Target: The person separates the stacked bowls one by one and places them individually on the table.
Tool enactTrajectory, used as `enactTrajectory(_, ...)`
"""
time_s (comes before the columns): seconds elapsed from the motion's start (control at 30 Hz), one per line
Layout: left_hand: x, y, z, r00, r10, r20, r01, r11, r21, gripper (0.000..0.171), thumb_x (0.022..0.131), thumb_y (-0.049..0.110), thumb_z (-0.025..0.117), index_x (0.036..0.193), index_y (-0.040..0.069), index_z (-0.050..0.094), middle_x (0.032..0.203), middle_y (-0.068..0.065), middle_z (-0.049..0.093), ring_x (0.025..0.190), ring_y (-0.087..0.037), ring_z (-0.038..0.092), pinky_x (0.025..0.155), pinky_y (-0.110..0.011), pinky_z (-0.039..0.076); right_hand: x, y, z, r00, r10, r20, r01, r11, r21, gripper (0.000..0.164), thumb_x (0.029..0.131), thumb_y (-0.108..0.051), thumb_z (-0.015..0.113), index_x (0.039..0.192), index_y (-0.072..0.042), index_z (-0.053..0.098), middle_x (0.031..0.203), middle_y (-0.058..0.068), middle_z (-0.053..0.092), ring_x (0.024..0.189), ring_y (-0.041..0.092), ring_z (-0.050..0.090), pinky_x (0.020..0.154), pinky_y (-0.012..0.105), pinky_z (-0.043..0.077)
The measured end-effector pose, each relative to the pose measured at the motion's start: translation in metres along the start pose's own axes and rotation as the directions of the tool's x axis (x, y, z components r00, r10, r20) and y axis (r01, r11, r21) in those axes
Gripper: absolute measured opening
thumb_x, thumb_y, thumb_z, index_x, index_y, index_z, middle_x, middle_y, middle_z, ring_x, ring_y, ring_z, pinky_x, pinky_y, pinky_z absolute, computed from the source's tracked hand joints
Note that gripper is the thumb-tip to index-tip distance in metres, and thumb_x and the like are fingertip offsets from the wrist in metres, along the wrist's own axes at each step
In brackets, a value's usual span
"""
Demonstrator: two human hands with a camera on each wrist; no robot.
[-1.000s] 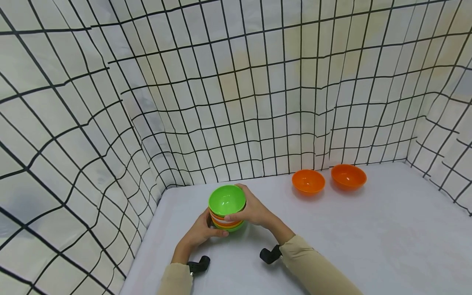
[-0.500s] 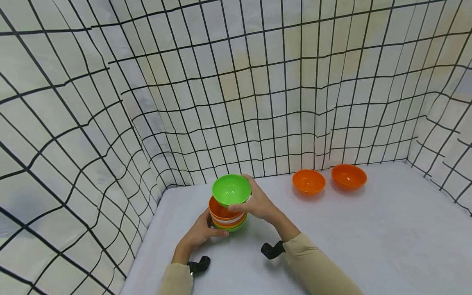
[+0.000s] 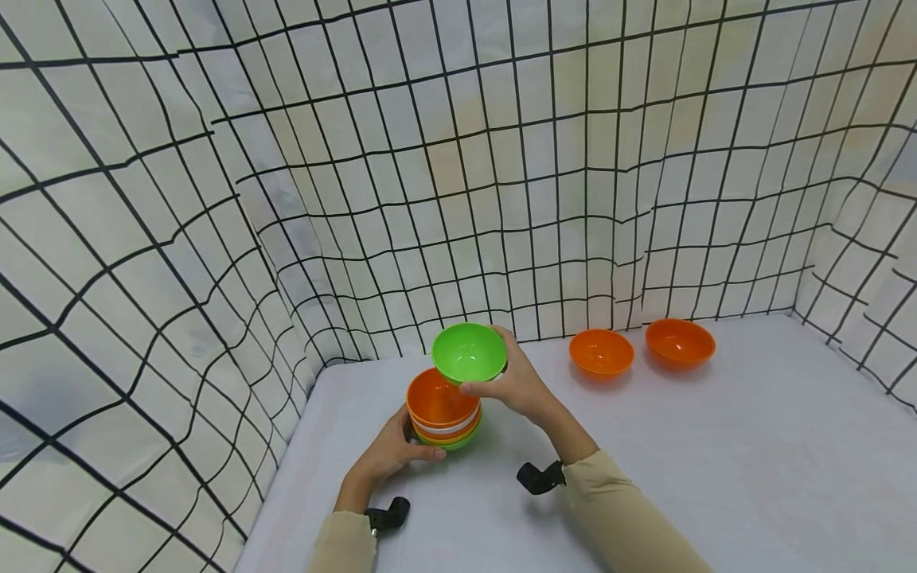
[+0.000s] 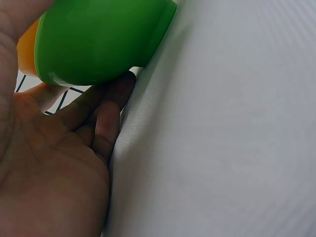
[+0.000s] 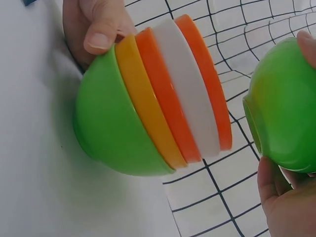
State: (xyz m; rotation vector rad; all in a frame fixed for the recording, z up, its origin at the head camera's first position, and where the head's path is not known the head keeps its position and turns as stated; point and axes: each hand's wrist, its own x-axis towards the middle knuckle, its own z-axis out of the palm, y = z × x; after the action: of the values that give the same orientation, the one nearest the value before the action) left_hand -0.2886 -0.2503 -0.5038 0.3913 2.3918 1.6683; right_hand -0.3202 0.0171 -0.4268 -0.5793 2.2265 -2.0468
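Observation:
A green bowl point(image 3: 469, 352) is up in the air, its rim gripped at the right by my right hand point(image 3: 517, 383). Below and slightly left of it stands a stack of nested bowls point(image 3: 442, 402) on the table. In the right wrist view the stack shows a green bowl point(image 5: 113, 118) at the bottom, then yellow, orange, white, and an orange bowl point(image 5: 202, 79) on top. My left hand point(image 3: 390, 450) holds the stack low on its left side, thumb in front. Its fingers point(image 4: 106, 118) reach behind the lowest green bowl point(image 4: 103, 39) in the left wrist view.
Two separate orange bowls, one nearer point(image 3: 601, 354) and one farther right point(image 3: 679, 344), sit at the back of the white table point(image 3: 680, 461). A white wall with a black grid point(image 3: 530, 183) rises behind and at both sides.
The right hand has lifted the green bowl off the stack, up and to the right, uncovering the orange bowl beneath. My left hand has stayed at the stack.

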Motion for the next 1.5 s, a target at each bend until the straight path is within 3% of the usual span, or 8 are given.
enactTrajectory(0.77,0.0,0.001,0.001,1.0,-0.021,-0.008,0.02,0.999,-0.038,0.098,0.075,0.013,0.092,0.156,0.023,0.037,0.156,-0.001,0.049,0.147,-0.028,0.04,0.128,-0.058,0.018,0.005,0.015,-0.035,0.99,0.047,-0.136,-0.057,0.996,-0.07,0.114,0.072,-0.025,0.095,0.16,-0.018,0.022,0.155,0.008,0.042,0.138,0.033,0.046,0.111,0.051,0.05)
enactTrajectory(1.17,-0.001,0.002,0.001,1.0,-0.018,-0.008,0.018,0.999,-0.038,0.096,0.075,0.012,0.091,0.155,0.022,0.039,0.154,-0.001,0.05,0.145,-0.028,0.042,0.128,-0.058,0.02,0.007,0.03,-0.04,0.972,0.155,-0.176,-0.171,0.982,-0.075,0.122,0.072,-0.029,0.094,0.163,-0.019,0.013,0.161,0.011,0.035,0.144,0.036,0.039,0.117,0.055,0.043)
enactTrajectory(1.5,-0.001,0.003,0.001,1.0,-0.015,-0.012,0.015,0.999,-0.035,0.095,0.075,0.012,0.092,0.154,0.021,0.039,0.154,-0.002,0.051,0.146,-0.028,0.042,0.128,-0.058,0.019,0.012,0.049,-0.047,0.959,0.193,-0.207,-0.218,0.971,-0.103,0.121,0.074,-0.03,0.093,0.162,-0.016,0.013,0.159,0.015,0.036,0.143,0.038,0.039,0.118,0.059,0.04)
